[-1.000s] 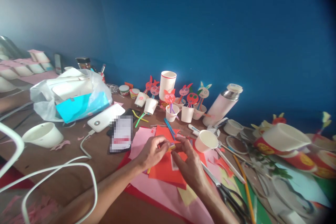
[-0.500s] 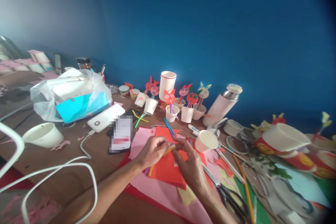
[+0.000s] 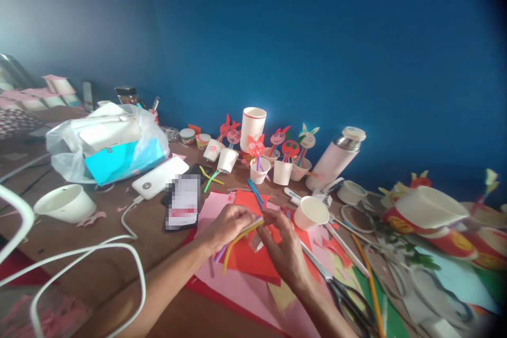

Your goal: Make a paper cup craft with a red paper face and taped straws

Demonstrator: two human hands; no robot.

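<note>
The left hand [image 3: 229,228] pinched a yellow straw [image 3: 244,233] alongside a purple straw [image 3: 219,255], above the red paper [image 3: 249,265]; the right hand [image 3: 287,245] curled in at their upper ends — whether it gripped them, I couldn't tell; the step in hand looked like lining the pair up; the next move seemed to call for a steady left pinch — and light right fingertips.
</note>
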